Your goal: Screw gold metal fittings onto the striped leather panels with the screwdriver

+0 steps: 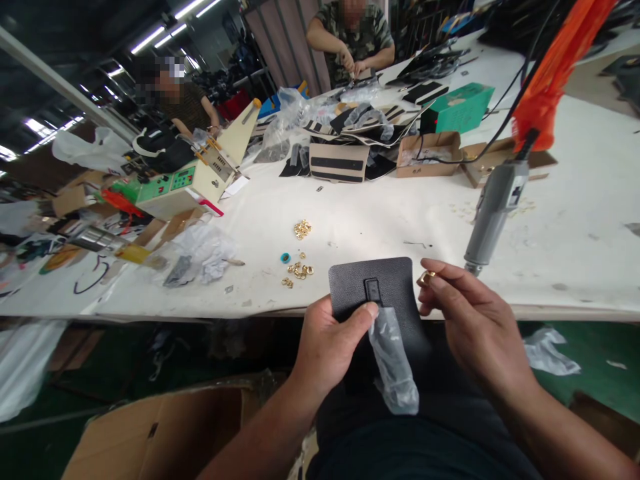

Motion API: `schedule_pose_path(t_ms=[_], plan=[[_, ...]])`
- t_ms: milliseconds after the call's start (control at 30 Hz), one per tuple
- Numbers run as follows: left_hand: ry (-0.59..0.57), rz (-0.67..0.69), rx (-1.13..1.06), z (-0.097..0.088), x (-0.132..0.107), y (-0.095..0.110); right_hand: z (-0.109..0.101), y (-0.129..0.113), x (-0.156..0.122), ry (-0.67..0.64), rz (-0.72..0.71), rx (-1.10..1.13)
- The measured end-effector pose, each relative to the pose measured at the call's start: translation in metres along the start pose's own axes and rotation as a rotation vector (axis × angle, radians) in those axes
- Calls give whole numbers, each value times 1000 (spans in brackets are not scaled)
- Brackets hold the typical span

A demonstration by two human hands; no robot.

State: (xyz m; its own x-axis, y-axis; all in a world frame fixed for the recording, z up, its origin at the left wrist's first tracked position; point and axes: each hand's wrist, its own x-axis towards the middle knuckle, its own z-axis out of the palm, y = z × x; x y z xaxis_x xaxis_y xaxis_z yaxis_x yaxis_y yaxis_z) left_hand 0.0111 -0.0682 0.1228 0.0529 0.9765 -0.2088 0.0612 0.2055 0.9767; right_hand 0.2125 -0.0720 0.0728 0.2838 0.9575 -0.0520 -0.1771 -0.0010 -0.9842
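My left hand [327, 343] grips a black leather panel [395, 277] at its left side, thumb on top. A short stitched strap [372, 291] is fixed on the panel, and a piece wrapped in clear plastic [393, 363] hangs down from under the thumb. Just right of the panel, my right hand [470, 310] pinches a small gold metal fitting [426, 277] between thumb and fingertips. Small gold fittings lie on the white table in a far pile [303, 229] and a nearer pile [300, 270], with a small blue ring-shaped item [285, 258] beside the nearer one.
A grey electric screwdriver [495, 210] hangs at right near my right hand. Cardboard trays [430, 155], a green box [457, 108] and stacked panels [337, 162] stand at the back. A machine [185, 190] is at left. Two people work across the table. An open carton [165, 430] sits below.
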Motion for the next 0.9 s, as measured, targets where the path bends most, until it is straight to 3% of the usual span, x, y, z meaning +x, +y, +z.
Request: schedule_pose_path(t_ms=[100,233,467,567,767,900], plan=[[19,-2,9,0,2,-1,-5,-5,-3,72,-121,-174],[47,20,94,3,1,2,-6,-10,-6,47,-277,-326],[65,207,328,11,-9,4,4,-11,-4,-183,-391,-324],[66,249,358,14,-11,5,9,-12,-4,-217,-392,-239],[64,104,188,16,-12,2,12,-17,-8,-254,-382,-216],[72,76,163,15,-15,-1,12,-16,-10,-266,-327,-190]])
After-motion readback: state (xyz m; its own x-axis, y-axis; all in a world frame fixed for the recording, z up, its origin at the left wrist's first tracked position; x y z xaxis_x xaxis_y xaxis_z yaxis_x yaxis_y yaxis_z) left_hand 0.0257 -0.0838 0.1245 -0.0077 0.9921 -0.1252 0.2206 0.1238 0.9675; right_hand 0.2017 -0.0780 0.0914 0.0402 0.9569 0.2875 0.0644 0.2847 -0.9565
